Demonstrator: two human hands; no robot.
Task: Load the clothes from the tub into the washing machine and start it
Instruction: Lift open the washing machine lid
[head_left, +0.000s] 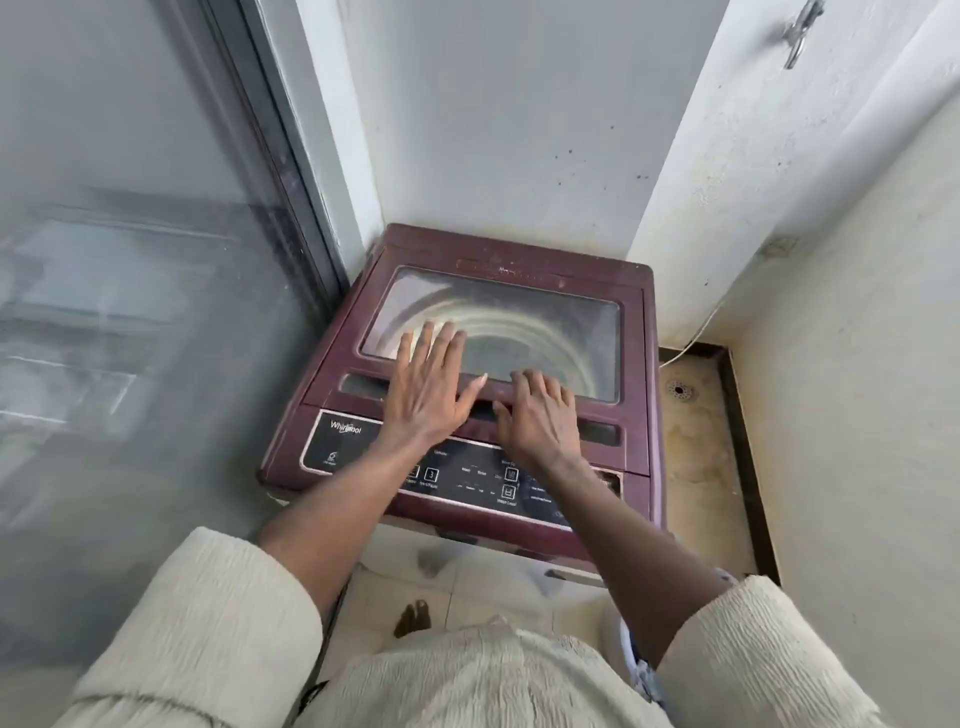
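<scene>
A maroon top-loading washing machine (519, 249) stands in the corner with its glass lid (530, 317) down; the steel drum shows through it. My left hand (431, 389) lies flat on the lid's front left, fingers spread. My right hand (540, 415) is curled over the lid's front edge, thumb at the dark handle recess. Below my wrists is the black control panel (467, 478). A pale rim with a bluish bit (631, 654), possibly the tub, peeks out under my right arm. No clothes are visible.
A glass sliding door (130, 312) runs close along the machine's left side. White walls close in behind and to the right. Right of the machine lie a sunken floor strip with a drain (679, 389) and a thin cable (696, 332). My foot (413, 618) is on the tiles.
</scene>
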